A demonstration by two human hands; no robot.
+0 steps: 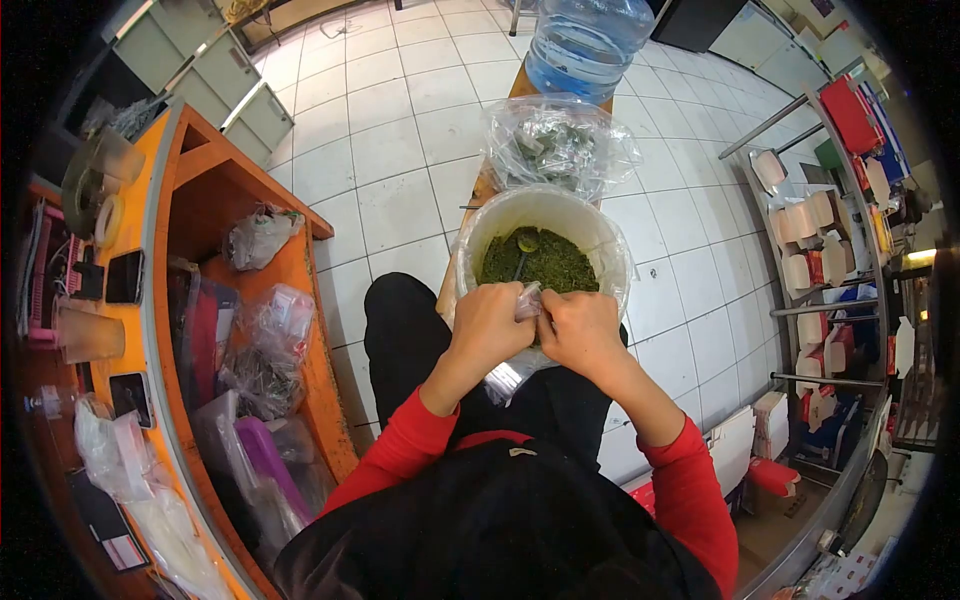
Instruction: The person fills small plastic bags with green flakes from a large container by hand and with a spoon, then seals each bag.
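Observation:
My left hand [488, 325] is closed around a small clear plastic bag [506, 381], whose lower end hangs beneath my fingers over my lap. Close beside it, my right hand [582, 330] is closed with thumb and fingers pinching the same bag near its top. Both hands are at the near rim of a white bucket [614, 262] lined with clear plastic. Inside the bucket is a finely chopped green mixture [556, 262]. A ladle [527, 240] rests in the mixture, its bowl coated green and its handle slanting toward me. The bag's contents are hidden by my hands.
Behind the bucket, a clear bag [560, 148] with green stuff inside lies on a wooden bench [484, 190], before a large water bottle [585, 50]. An orange counter [160, 260] holding phones and bags stands left. On the right is a metal rack [800, 310] of boxes.

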